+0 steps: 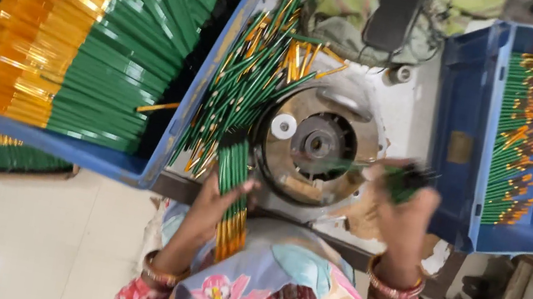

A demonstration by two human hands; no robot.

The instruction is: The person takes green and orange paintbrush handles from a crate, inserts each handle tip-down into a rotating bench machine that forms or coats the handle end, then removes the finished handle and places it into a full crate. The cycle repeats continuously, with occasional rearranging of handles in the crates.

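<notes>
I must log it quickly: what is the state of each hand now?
Left hand: closed around a bundle of green brushes.
Right hand: closed on a few green brushes, blurred by motion.

This is a small manufacturing workshop where paintbrushes are made in bulk. A round metal machine (314,147) sits bolted in the worktop just ahead of the hands, and blue plastic crates (457,152) on either side of them hold hundreds of identical green-handled brushes (117,52) with gold ferrules, with more heaped loose (259,62) beside the machine.
</notes>
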